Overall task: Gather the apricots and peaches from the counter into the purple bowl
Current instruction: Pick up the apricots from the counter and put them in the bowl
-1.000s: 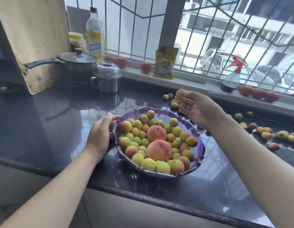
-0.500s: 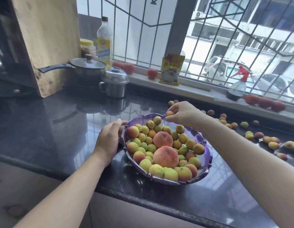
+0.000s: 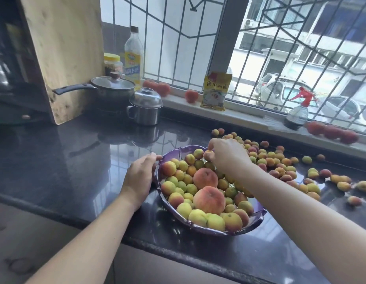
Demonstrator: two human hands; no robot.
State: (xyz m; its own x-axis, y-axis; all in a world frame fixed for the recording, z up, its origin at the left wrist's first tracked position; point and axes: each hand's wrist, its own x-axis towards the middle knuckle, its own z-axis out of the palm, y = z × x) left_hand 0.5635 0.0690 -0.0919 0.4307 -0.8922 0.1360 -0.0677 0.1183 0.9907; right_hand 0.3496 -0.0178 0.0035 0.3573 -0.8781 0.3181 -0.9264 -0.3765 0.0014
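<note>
The purple bowl (image 3: 258,219) sits near the front edge of the dark counter, heaped with several apricots and two large peaches (image 3: 205,178) (image 3: 209,200). My left hand (image 3: 139,177) grips the bowl's left rim. My right hand (image 3: 227,154) is over the bowl's far side, fingers pinched on an apricot (image 3: 208,155) just above the pile. Many loose apricots (image 3: 278,162) lie scattered on the counter to the right of the bowl and behind it.
A lidded saucepan (image 3: 112,89) and a small steel pot (image 3: 145,108) stand at the back left beside a wooden board (image 3: 63,58). On the windowsill are an oil bottle (image 3: 134,56), tomatoes (image 3: 191,95), a yellow packet (image 3: 216,91) and a spray bottle (image 3: 298,111).
My right hand carried an apricot from behind the bowl down over its far side. The camera view shifted, showing more loose fruit on the right. My left hand stayed on the rim.
</note>
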